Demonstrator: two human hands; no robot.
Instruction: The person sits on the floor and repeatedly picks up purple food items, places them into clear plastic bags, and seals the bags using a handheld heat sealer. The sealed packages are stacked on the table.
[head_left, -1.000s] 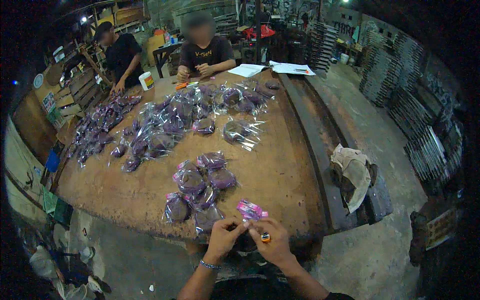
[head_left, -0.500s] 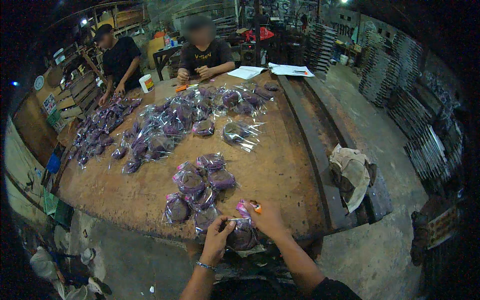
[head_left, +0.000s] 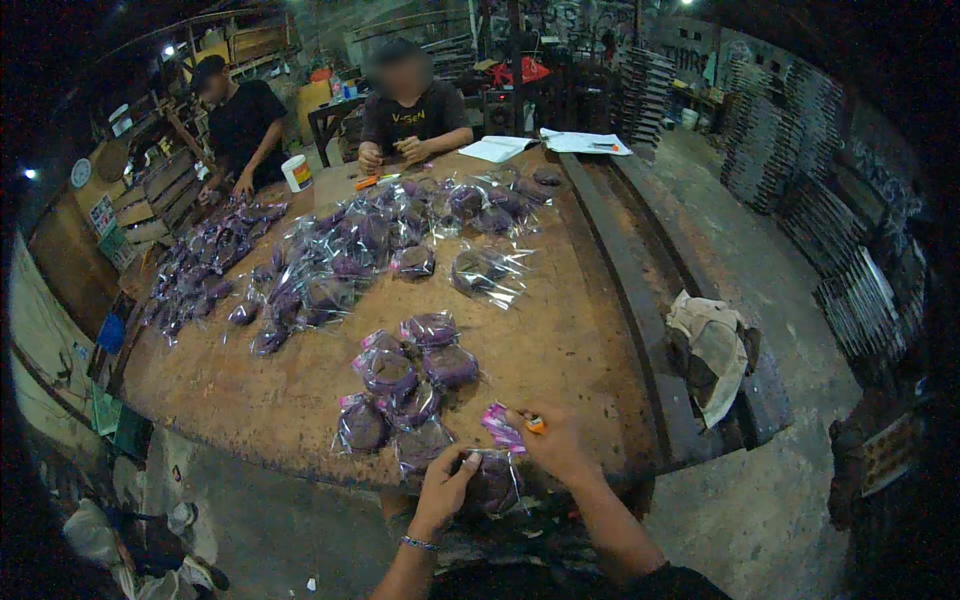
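At the table's near edge lies a dark purple round item in a clear plastic bag (head_left: 495,486). My left hand (head_left: 450,485) pinches the upper edge of that bag between thumb and fingers. Just beyond the bag, my right hand (head_left: 553,440) is closed around a small orange object (head_left: 535,424), too small to tell its kind. A pink printed label (head_left: 501,428) sticks out from the fingertips of my right hand, above the bag's top. Several similar bagged purple items (head_left: 388,370), some with pink labels, are grouped beyond my left hand.
A large heap of bagged purple items (head_left: 345,240) covers the far left of the wooden table (head_left: 250,385). Two people work across it. A white tub (head_left: 297,172), papers (head_left: 497,148) and a beige cloth (head_left: 708,340) lie around; dark rails (head_left: 625,310) run along the right.
The view has shifted slightly. My right hand has turned a little, and more of the pink label shows. My left hand keeps its pinch on the bag.
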